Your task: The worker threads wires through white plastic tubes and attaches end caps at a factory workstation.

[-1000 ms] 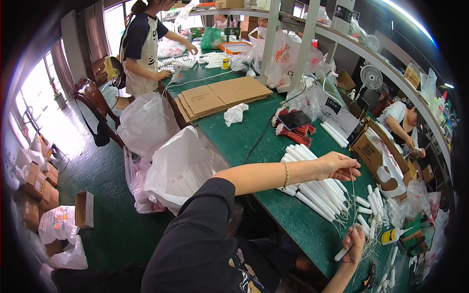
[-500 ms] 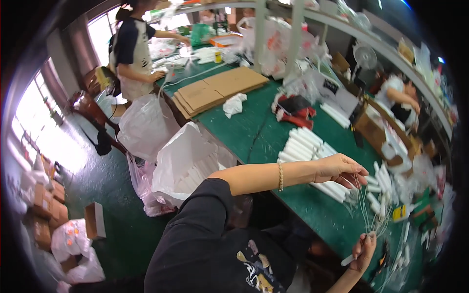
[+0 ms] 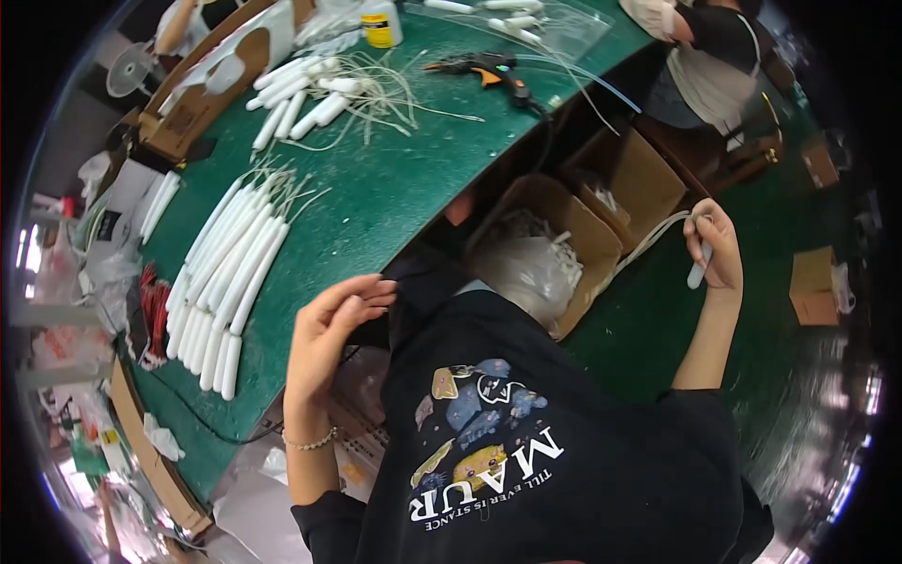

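Note:
My right hand point(image 3: 716, 246) is closed around a small white stick point(image 3: 698, 267) and a bundle of thin pale cords point(image 3: 648, 246). The cords trail down to the left, past an open carton. My left hand point(image 3: 334, 315) is held near the front edge of the green table point(image 3: 348, 202). Its fingers stretch out to the right with nothing visible in them. On the table beyond it lies a row of long white sticks point(image 3: 225, 263), cords at their far ends. Farther back is a loose heap of shorter white sticks point(image 3: 301, 89) with tangled cords.
A glue gun point(image 3: 493, 70) lies near the table edge, its cable hanging over. Behind it stands a yellow-labelled white bottle point(image 3: 381, 26). Two open cartons point(image 3: 601, 221) sit below the table; the nearer holds a plastic bag point(image 3: 526, 273). Another person point(image 3: 714, 56) is at far right.
My view has swung round to the right. My left hand has let go of the cords and moved apart from my right hand, which still grips the stick and the cords.

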### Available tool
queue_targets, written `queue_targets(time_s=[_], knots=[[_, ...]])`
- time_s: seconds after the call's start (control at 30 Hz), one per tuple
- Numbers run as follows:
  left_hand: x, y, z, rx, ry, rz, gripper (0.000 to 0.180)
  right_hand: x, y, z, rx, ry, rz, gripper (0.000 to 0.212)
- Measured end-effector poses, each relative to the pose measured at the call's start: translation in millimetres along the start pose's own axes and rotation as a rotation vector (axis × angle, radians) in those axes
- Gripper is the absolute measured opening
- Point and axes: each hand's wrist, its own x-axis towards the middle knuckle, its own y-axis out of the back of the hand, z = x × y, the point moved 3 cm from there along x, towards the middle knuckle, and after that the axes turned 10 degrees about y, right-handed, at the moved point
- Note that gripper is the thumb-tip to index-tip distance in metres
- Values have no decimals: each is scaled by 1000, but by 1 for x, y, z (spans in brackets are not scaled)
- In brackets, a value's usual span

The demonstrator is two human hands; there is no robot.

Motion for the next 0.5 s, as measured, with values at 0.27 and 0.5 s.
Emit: queue_targets(time_s=[0.27,0.5], knots=[[-1,14,1,-134,-51,73,32,35,95,57,-55,4,523,27],[8,22,9,-186,-100,-149,34,8,237,252,523,-400,252,53]])
